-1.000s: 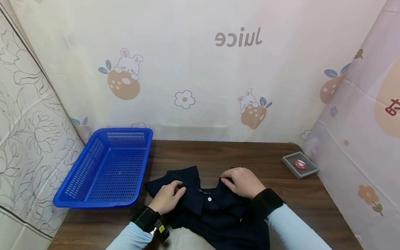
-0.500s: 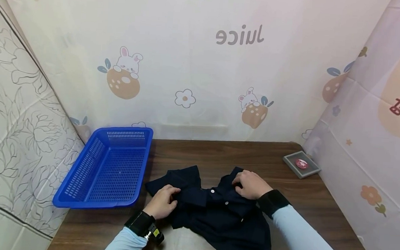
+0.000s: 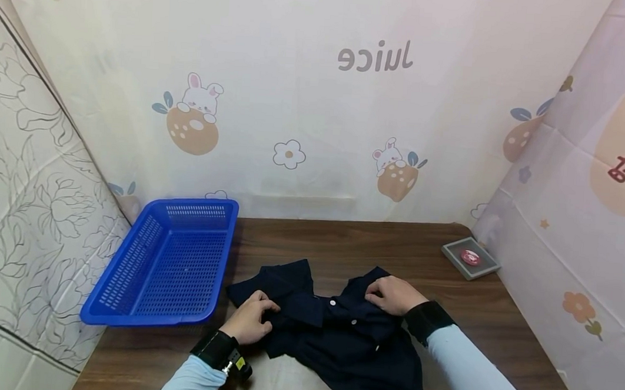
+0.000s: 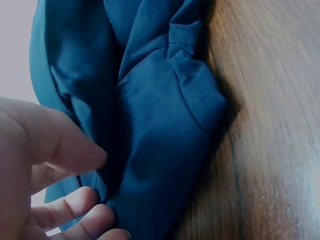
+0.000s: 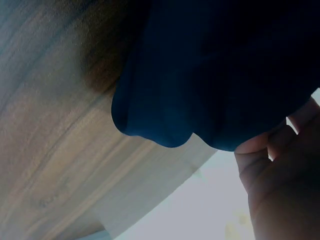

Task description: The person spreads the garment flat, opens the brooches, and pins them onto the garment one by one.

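Observation:
A dark navy shirt [image 3: 357, 350] with pale buttons lies on the wooden table, its short sleeve [image 3: 287, 276] spread toward the basket. On its left part, my left hand [image 3: 250, 320] rests with bent, loose fingers. The left wrist view shows the thumb [image 4: 85, 152] and fingertips [image 4: 90, 200] apart, right at a fold of the dark cloth. My right hand [image 3: 394, 295] pinches the shirt near its right shoulder. In the right wrist view its fingers [image 5: 255, 150] are at the cloth's edge, the tips partly hidden by the fabric.
A blue perforated plastic basket [image 3: 216, 308] stands left of the shirt. At the table's back right corner is a small grey square tray [image 3: 455, 258] holding a red round item [image 3: 470, 257]. Printed curtains [image 3: 317, 113] enclose the back and sides.
My right hand has shifted right and a little down, drawing the shirt's front so more buttons show. My left hand has slid slightly left and down, its thumb and fingers more apart.

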The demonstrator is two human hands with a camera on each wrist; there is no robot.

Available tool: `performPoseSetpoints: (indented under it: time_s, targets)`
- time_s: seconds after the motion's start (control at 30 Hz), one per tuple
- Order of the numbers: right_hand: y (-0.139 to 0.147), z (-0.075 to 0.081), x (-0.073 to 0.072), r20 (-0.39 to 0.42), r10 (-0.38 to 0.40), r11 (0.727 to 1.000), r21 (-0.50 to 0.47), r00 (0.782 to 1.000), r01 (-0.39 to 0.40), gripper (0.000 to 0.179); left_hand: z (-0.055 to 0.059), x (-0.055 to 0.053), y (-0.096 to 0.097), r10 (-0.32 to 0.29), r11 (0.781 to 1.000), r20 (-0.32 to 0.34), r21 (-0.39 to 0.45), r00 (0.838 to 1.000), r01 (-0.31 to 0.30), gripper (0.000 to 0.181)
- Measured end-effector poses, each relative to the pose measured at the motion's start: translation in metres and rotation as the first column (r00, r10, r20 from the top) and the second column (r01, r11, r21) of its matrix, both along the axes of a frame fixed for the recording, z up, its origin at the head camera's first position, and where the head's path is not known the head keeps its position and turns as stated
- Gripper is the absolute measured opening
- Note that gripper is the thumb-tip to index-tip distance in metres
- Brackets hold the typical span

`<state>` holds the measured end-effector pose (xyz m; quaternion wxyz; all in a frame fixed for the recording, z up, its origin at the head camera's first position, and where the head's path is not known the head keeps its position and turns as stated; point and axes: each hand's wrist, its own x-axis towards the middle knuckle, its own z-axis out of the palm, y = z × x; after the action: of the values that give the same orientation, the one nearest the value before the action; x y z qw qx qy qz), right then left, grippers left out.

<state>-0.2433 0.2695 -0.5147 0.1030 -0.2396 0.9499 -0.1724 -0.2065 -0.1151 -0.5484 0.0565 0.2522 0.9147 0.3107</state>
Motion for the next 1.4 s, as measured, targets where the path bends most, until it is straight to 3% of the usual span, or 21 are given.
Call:
performPoseSetpoints:
  time_s: [0.27, 0.47, 0.6, 0.77, 0.93, 1.07, 1.17, 1.3, 1.4]
  targets:
    - [0.002, -0.003, 0.0, 0.065, 0.057, 0.996, -0.067, 0.996, -0.053, 0.019, -0.004, -0.001, -0.002, -0.023, 1.0, -0.077, -0.021, 0.997, 0.021, 0.019]
    - [-0.001, 0.0, 0.007, 0.098, 0.118, 0.988, -0.11, 0.988, -0.107, 0.026, -0.007, -0.001, -0.002, -0.013, 1.0, -0.101, -0.028, 0.995, 0.01, 0.018]
    - [-0.004, 0.002, 0.009, 0.065, 0.152, 0.981, -0.133, 0.986, -0.143, 0.035, -0.008, 0.0, -0.001, 0.017, 1.0, -0.126, -0.019, 0.992, -0.019, 0.019]
    - [-0.005, 0.009, 0.01, 0.111, 0.087, 0.984, -0.163, 0.99, -0.068, 0.039, -0.005, -0.002, 0.004, 0.104, 0.994, -0.196, 0.048, 0.975, -0.096, 0.023]
    - [-0.002, 0.02, 0.011, 0.137, 0.041, 0.983, -0.182, 0.99, -0.016, 0.045, 0.008, -0.003, 0.013, 0.191, 0.981, -0.232, 0.09, 0.954, -0.175, 0.024]
    - [0.0, 0.032, 0.013, 0.218, 0.009, 0.984, -0.175, 0.976, 0.03, 0.054, 0.024, -0.003, 0.018, 0.237, 0.97, -0.258, 0.117, 0.937, -0.213, 0.022]
    - [0.003, 0.039, 0.016, 0.281, 0.049, 0.979, -0.201, 0.959, 0.008, 0.055, 0.038, -0.004, 0.019, 0.264, 0.961, -0.273, 0.155, 0.925, -0.229, 0.02]
    - [0.008, 0.043, 0.018, 0.304, 0.162, 0.961, -0.266, 0.939, -0.079, 0.049, 0.054, -0.006, 0.019, 0.278, 0.953, -0.294, 0.205, 0.915, -0.224, 0.015]
    - [0.012, 0.047, 0.019, 0.281, 0.181, 0.957, -0.271, 0.942, -0.103, 0.042, 0.063, -0.009, 0.019, 0.273, 0.952, -0.324, 0.225, 0.906, -0.206, 0.012]
